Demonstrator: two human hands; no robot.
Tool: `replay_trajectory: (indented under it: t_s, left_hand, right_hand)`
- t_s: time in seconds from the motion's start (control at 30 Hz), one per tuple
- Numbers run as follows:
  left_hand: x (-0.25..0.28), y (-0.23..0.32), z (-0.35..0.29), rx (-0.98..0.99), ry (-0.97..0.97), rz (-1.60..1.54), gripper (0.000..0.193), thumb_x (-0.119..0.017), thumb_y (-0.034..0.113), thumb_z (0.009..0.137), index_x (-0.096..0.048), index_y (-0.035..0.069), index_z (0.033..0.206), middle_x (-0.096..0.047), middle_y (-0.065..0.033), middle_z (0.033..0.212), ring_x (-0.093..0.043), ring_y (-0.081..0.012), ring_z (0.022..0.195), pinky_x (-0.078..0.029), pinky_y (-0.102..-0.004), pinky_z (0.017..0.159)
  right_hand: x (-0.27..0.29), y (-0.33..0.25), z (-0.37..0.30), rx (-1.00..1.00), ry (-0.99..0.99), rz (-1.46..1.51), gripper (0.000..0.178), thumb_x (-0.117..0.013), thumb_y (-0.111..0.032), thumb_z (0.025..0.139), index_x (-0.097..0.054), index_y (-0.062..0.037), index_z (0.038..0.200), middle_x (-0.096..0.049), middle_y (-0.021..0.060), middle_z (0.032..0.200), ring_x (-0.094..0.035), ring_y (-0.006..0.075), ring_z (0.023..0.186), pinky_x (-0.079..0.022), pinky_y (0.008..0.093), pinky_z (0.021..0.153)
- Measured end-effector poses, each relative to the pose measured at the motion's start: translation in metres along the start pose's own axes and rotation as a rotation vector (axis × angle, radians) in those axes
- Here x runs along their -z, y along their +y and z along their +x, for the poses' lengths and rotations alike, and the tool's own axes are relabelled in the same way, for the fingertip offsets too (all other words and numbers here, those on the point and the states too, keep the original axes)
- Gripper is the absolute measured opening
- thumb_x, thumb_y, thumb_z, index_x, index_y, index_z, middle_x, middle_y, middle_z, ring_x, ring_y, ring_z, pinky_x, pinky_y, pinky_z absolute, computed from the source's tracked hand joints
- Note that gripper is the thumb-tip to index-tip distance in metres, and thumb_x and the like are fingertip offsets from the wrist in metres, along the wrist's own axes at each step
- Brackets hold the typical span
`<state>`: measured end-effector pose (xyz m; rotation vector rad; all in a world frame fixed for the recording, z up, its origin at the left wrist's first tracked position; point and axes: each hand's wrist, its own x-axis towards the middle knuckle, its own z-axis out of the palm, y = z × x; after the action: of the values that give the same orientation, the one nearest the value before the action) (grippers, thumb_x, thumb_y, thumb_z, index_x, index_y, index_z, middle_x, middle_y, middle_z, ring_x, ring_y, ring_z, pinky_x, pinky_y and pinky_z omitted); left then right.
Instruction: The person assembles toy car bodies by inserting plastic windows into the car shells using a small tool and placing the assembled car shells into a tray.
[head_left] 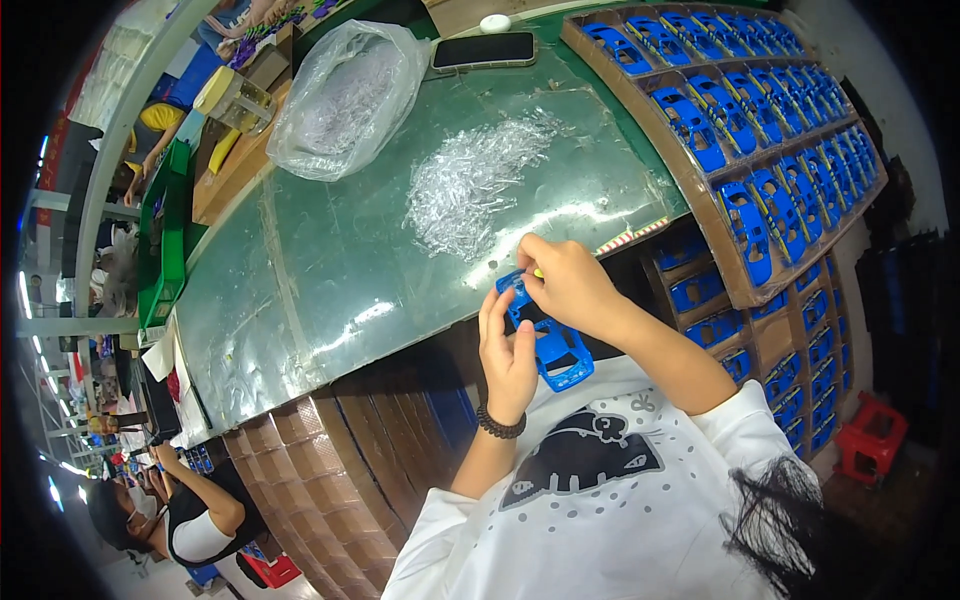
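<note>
Low in front of my shirt, a blue toy car body shell (pixel 563 357) with open window holes is tilted in my left hand (pixel 508 368), its fingers wrapped along one side. My right hand (pixel 572 285) is closed in a pinch at the shell's far end. A small yellow-green bit shows by its fingertips; what the pinch holds is mostly hidden. Beyond both hands, a loose pile of small clear plastic pieces (pixel 465 185) lies on the green tabletop (pixel 340 265).
A clear bag (pixel 350 100) of similar pieces and a phone (pixel 484 50) lie at the back. To the right, a cardboard tray (pixel 740 285) holds rows of blue shells, with more trays below. Compartment trays (pixel 290 470) are stacked lower left; a red stool (pixel 870 440) stands right. Another person (pixel 205 505) works at left.
</note>
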<state>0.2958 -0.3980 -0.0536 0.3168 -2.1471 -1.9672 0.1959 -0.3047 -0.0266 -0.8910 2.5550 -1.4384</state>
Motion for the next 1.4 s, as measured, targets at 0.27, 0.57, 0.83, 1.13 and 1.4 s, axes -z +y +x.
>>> replay_trajectory:
  t_s: [0.27, 0.57, 0.83, 1.13, 1.4]
  left_hand:
    - [0.004, 0.002, -0.002, -0.024, -0.029, 0.308, 0.043, -0.047, 0.002, 0.074, -0.037, -0.005, 0.116, -0.030, -0.0220, 0.121, -0.054, -0.0206, 0.081, -0.045, -0.0257, 0.064]
    - [0.009, 0.008, 0.006, 0.057, -0.025, 0.167, 0.040, -0.044, -0.002, 0.075, -0.037, -0.007, 0.114, -0.030, -0.0193, 0.121, -0.056, -0.0124, 0.065, -0.046, -0.0209, 0.056]
    - [0.006, 0.013, 0.013, 0.040, -0.033, 0.196, 0.041, -0.043, -0.002, 0.074, -0.036, -0.008, 0.115, -0.030, -0.0197, 0.121, -0.056, -0.0119, 0.063, -0.045, -0.0208, 0.056]
    - [0.006, 0.011, 0.014, 0.005, -0.021, 0.247, 0.041, -0.044, -0.002, 0.073, -0.038, -0.008, 0.114, -0.031, -0.0199, 0.122, -0.056, -0.0124, 0.062, -0.045, -0.0215, 0.056]
    - [0.009, 0.004, 0.021, 0.050, 0.019, 0.272, 0.040, -0.042, 0.000, 0.071, -0.042, -0.009, 0.110, -0.036, -0.0201, 0.119, -0.056, -0.0158, 0.068, -0.045, -0.0239, 0.058]
  right_hand:
    - [-0.016, -0.007, -0.010, 0.041, 0.124, -0.188, 0.009, -0.053, -0.002, 0.063, -0.045, -0.0041, 0.066, -0.050, 0.0097, 0.055, -0.052, 0.0275, 0.053, -0.040, 0.0367, 0.047]
    - [-0.004, 0.007, 0.005, -0.036, -0.008, -0.241, 0.010, -0.058, -0.003, 0.062, -0.051, -0.0004, 0.068, -0.056, 0.0139, 0.065, -0.056, 0.0291, 0.066, -0.044, 0.0367, 0.057]
    - [-0.002, 0.017, 0.015, -0.021, -0.075, -0.062, 0.013, -0.058, -0.004, 0.058, -0.058, 0.0023, 0.070, -0.058, 0.0168, 0.067, -0.057, 0.0295, 0.062, -0.045, 0.0334, 0.059]
    - [-0.008, 0.025, 0.010, -0.040, 0.047, 0.131, 0.015, -0.058, -0.005, 0.056, -0.058, 0.0038, 0.068, -0.056, 0.0140, 0.058, -0.056, 0.0194, 0.052, -0.044, 0.0271, 0.051]
    - [-0.009, 0.021, 0.012, -0.124, 0.133, 0.189, 0.015, -0.058, -0.007, 0.062, -0.059, 0.0037, 0.073, -0.058, 0.0140, 0.065, -0.056, 0.0168, 0.055, -0.044, 0.0271, 0.051]
